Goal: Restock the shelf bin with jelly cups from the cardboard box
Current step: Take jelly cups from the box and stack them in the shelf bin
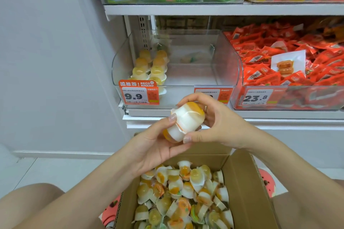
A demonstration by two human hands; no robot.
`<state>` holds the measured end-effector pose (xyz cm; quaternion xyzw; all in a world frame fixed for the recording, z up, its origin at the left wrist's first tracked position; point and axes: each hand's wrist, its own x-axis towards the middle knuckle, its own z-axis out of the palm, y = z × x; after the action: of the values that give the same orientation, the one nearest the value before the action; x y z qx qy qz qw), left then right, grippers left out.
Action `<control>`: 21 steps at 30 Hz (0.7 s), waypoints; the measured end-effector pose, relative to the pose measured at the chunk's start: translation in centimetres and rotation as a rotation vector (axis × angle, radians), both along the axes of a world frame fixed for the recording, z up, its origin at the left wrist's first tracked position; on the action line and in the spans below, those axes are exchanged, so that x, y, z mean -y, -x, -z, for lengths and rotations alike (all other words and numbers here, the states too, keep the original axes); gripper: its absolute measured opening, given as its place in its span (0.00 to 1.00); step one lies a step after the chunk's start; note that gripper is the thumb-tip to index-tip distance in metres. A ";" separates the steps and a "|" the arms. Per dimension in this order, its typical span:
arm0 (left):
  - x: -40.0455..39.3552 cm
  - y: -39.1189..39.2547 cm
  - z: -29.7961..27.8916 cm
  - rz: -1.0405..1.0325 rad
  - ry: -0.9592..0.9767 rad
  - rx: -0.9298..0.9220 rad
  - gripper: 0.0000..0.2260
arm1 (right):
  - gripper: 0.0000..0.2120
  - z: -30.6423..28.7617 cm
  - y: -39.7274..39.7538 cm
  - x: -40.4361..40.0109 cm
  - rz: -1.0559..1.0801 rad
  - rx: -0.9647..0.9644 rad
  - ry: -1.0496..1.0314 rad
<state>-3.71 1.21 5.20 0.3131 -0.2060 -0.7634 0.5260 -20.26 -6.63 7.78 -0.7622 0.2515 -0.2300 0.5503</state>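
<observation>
Two jelly cups point(184, 121), white with orange tops, are held together in front of the shelf, above the box. My left hand point(158, 143) cradles them from below with its thumb on the side. My right hand point(210, 117) curls over them from the right. The open cardboard box point(242, 182) below holds several loose jelly cups point(184, 197). The clear shelf bin point(229, 65) has several yellow and orange jelly cups point(150, 67) stacked in rows at its left side; the rest of its floor is bare.
A neighbouring bin of red snack packets point(290, 61) sits to the right. Price tags 9.9 point(138, 94) and 23.8 point(257, 96) hang on the bin fronts. An upper shelf point(204, 8) carries packaged goods. A white wall is at the left.
</observation>
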 end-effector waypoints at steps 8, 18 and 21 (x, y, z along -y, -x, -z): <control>0.4 -0.5 0.2 0.014 -0.004 0.042 0.27 | 0.26 -1.0 -0.7 -0.3 0.044 -0.169 0.122; 3.5 -2.6 -2.1 -0.073 0.057 -0.051 0.31 | 0.23 -3.2 -3.4 2.9 0.182 -0.100 0.184; 4.7 -4.7 -3.8 -0.236 0.049 0.600 0.22 | 0.19 -5.0 -5.0 7.4 0.323 -0.074 0.256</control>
<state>1.00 -3.49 9.03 0.5333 -0.3324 -0.5655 0.5341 -15.22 -14.01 12.77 -0.7835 0.3594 -0.3173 0.3953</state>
